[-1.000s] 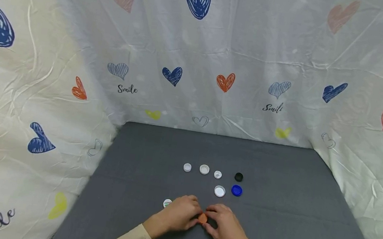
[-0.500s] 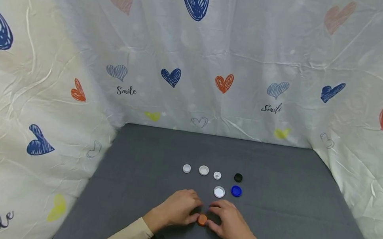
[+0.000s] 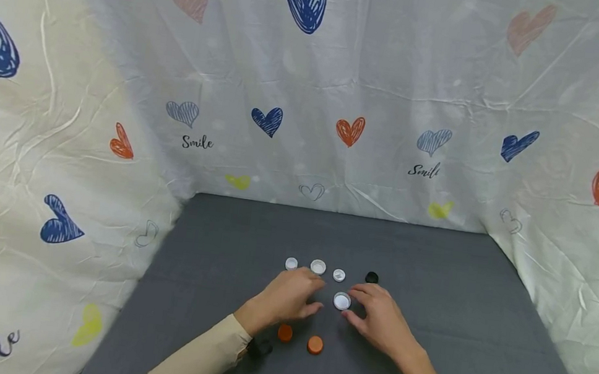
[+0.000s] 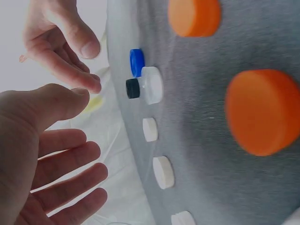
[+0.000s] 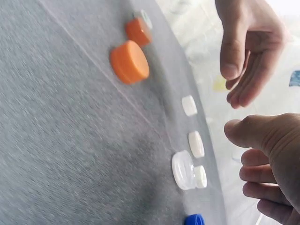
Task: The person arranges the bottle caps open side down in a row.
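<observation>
My left hand (image 3: pixel 289 292) and right hand (image 3: pixel 381 319) hover over the grey table with fingers loosely bent, holding nothing. Between them lies a white bottle cap (image 3: pixel 342 301), nearest the right fingertips; it looks clear in the left wrist view. Closer to me sit two orange caps (image 3: pixel 284 333) (image 3: pixel 315 345) side by side, apart from both hands. The right hand hides the blue cap in the head view, but the left wrist view shows this blue cap (image 4: pixel 137 63) beside a black cap (image 4: pixel 132 88).
Farther back, a row of three white caps (image 3: pixel 291 263) (image 3: pixel 318 266) (image 3: pixel 339 275) lies left of the black cap. Another whitish cap (image 5: pixel 143 18) is behind the orange ones in the right wrist view. A heart-print curtain (image 3: pixel 311 89) encloses the table's back and sides.
Both hands have let go of an orange cap and moved forward, spreading apart around the white cap. A second orange cap, hidden before, now shows; the right hand now covers the blue cap.
</observation>
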`<action>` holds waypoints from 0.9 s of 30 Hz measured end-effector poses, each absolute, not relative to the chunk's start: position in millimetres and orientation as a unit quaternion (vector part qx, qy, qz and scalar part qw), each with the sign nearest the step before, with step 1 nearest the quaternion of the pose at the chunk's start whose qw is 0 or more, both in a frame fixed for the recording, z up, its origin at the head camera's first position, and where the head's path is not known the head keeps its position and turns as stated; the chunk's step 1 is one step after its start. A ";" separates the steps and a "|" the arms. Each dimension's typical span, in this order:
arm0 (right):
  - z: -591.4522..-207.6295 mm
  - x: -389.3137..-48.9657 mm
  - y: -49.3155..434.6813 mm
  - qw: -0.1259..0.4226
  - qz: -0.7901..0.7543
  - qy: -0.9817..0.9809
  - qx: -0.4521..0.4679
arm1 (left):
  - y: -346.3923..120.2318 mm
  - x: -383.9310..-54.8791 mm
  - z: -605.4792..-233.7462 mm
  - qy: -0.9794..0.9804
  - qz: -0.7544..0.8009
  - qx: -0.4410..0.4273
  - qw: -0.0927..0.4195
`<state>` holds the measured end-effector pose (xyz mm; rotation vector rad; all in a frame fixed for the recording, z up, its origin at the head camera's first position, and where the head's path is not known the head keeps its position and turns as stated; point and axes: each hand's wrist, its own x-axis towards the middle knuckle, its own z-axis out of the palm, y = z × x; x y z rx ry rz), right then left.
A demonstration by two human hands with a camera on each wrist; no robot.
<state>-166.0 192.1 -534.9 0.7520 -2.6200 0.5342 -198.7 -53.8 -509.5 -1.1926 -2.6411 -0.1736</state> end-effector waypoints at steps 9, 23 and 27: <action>-531.9 -178.6 199.2 0.155 0.183 -0.934 0.264 | -32.8 -215.2 -507.7 -0.910 -0.058 -0.398 0.103; -547.7 -190.1 203.2 0.145 0.165 -0.938 0.268 | -9.0 -225.3 -528.0 -0.926 -0.028 -0.372 0.059; -553.8 -191.4 202.1 0.146 0.167 -0.936 0.274 | -3.7 -226.1 -533.5 -0.931 -0.019 -0.360 0.048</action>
